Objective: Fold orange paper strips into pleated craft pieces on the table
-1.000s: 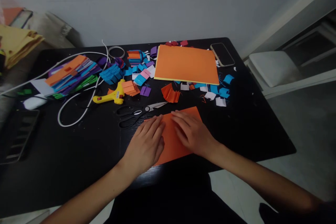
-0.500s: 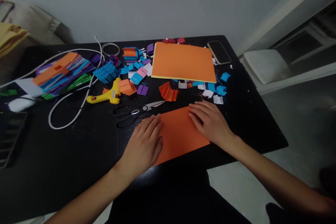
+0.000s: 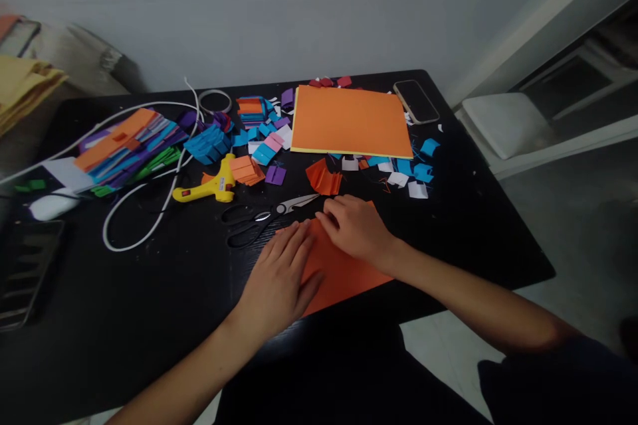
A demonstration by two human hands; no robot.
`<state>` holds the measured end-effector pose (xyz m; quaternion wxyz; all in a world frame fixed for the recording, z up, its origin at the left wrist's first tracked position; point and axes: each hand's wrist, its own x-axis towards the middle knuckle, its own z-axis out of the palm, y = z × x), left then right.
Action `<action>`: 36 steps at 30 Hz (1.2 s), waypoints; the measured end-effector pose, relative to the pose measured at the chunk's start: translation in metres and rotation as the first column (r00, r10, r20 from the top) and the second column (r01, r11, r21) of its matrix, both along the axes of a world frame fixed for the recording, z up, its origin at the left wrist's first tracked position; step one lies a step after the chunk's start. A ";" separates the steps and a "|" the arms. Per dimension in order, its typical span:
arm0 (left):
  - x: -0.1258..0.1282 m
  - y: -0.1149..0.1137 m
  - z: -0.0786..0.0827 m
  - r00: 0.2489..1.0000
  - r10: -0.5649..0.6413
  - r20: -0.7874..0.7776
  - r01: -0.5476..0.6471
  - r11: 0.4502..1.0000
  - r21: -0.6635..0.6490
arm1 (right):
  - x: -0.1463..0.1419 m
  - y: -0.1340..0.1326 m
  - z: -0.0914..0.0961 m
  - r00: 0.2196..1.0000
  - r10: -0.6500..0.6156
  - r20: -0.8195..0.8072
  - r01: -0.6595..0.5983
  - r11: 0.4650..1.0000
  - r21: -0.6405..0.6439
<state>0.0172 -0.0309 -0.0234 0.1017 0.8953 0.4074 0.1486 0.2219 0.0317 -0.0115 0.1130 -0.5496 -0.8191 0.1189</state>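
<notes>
A sheet of orange paper (image 3: pixel 343 275) lies near the table's front edge, partly covered by both hands. My left hand (image 3: pixel 279 279) rests palm down on its left side, fingers stretched out and the thumb apart. My right hand (image 3: pixel 356 229) is at the sheet's far edge, its fingers bent and drawn together on the paper; the fingertips are partly hidden. Just beyond the hands are black-handled scissors (image 3: pixel 269 214), their blades toward the right. A small folded piece of orange paper (image 3: pixel 323 177) stands past the blade tips.
A yellow glue gun (image 3: pixel 212 184) lies left of the scissors, near a looped white cable (image 3: pixel 114 246). Behind are folded paper strips (image 3: pixel 132 146), coloured paper pieces (image 3: pixel 266 146) and a stack of orange sheets (image 3: pixel 351 121). A phone (image 3: pixel 416 101) lies at the back right.
My right hand has moved left along the sheet's far edge, toward my left hand, and its fingers have bent. The left hand stays on the paper, its thumb spread wider. The view has shifted slightly.
</notes>
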 end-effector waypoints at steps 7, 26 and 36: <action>0.000 -0.002 0.000 1.000 0.009 -0.025 -0.010 1.000 -0.016 | 0.053 0.008 0.008 0.998 -0.070 0.001 0.070 0.995 -0.065; 0.001 0.002 0.009 1.000 -0.003 -0.012 0.003 1.000 -0.025 | 0.047 0.000 0.013 0.996 0.009 -0.085 -0.015 0.997 -0.071; 0.025 0.025 0.026 0.948 0.266 -0.175 -0.314 0.872 -0.375 | 0.028 -0.011 -0.003 0.959 0.154 -0.238 -0.186 0.976 -0.116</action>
